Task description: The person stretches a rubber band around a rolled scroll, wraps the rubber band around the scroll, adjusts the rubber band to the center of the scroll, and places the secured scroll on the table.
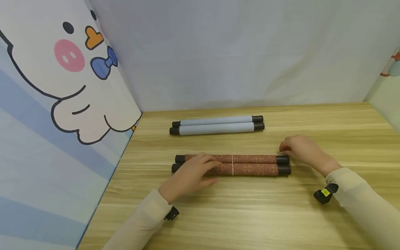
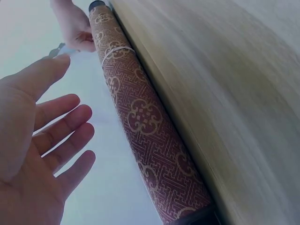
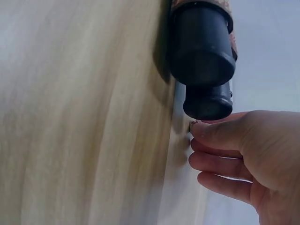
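Two red-brown patterned scrolls lie side by side on the wood-grain surface, a thin white band around their middle. The left hand hovers over their left part, thumb and fingers spread — it holds nothing. The right hand is just beyond the black end caps on the right, its thumb and forefinger together and the other fingers bent — whether they pinch something small, I cannot tell. Farther back, two pale blue scrolls with black ends lie near the white backdrop. A cartoon bird is printed on the left-hand sheet.
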### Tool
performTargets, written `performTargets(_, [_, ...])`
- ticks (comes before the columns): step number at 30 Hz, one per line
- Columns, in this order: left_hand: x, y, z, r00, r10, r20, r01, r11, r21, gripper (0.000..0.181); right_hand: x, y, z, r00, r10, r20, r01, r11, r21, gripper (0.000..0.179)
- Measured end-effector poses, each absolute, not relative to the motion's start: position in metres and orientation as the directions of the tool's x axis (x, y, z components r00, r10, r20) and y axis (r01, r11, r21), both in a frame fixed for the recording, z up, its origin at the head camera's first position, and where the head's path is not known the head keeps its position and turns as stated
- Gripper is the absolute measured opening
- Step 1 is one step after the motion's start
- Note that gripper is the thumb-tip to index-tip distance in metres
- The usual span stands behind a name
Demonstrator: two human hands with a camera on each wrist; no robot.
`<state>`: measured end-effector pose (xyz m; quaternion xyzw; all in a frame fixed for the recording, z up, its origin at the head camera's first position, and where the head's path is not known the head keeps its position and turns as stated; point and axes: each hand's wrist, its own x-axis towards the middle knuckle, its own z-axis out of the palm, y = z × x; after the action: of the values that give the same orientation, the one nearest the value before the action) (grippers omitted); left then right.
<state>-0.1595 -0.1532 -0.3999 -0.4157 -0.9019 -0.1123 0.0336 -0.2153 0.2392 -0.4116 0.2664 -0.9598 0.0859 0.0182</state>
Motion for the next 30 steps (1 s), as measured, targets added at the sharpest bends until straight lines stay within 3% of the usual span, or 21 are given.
performTargets(10, [-0.163,-0.152,-0.395,-0.664,0.731,0.155,0.747,0.639,0.183,0.04,-0.214,0.226,-0.392,-0.854,-0.491,0.17,-0.516,0.842,-0.159,0.008])
performTargets(14, [-0.165,-0.146,-0.395,-0.643,0.733,0.222,0.765,0.625,0.153,0.03,-0.202,0.201,-0.376,-0.834,-0.513,0.202,-0.545,0.821,-0.169,0.009])
performTargets(20, [-0.161,-0.127,-0.389,-0.598,0.719,0.355,0.794,0.593,0.137,0.03,-0.173,0.153,-0.373,-0.711,-0.613,0.343,-0.69,0.703,-0.173,0.014])
performTargets(25, [-0.153,-0.114,-0.386,-0.582,0.717,0.385,0.807,0.569,0.159,0.036,-0.15,0.124,-0.376,-0.608,-0.663,0.437,-0.789,0.564,-0.243,0.02])
performTargets(30, [-0.146,-0.11,-0.388,-0.529,0.728,0.435,0.844,0.504,0.182,0.024,-0.136,0.112,-0.377,-0.571,-0.662,0.486,-0.821,0.475,-0.317,0.022])
